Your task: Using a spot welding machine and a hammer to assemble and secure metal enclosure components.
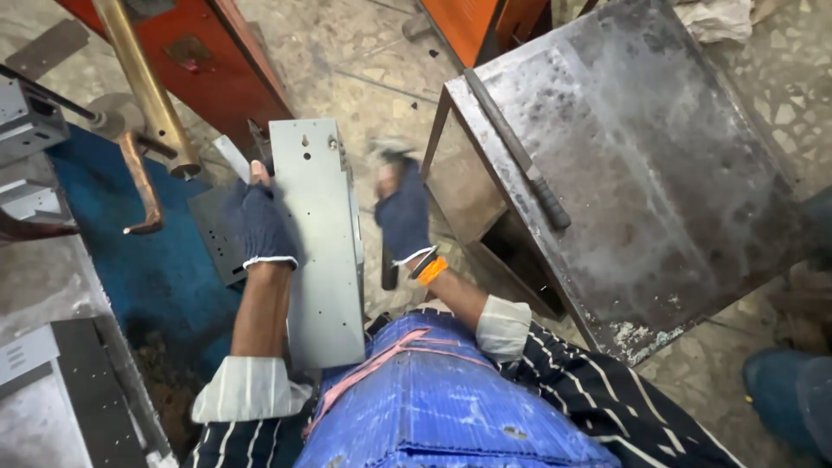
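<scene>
The long grey metal panel [322,251] stands on end against the person's blue apron [451,399], its upper left edge clasped by the gloved left hand [258,227]. The gloved right hand [404,217] is closed round a dark handle just beside the panel's right edge; the tool's blurred head does not show what it is. To my eye, the work wants the panel braced firmly, fingers kept off the edge being worked, with the steel table [641,165] near on the right.

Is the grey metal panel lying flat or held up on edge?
Held up, tilted: the grey metal panel rests against the blue apron, left hand gripping its edge; right hand beside it.
</scene>
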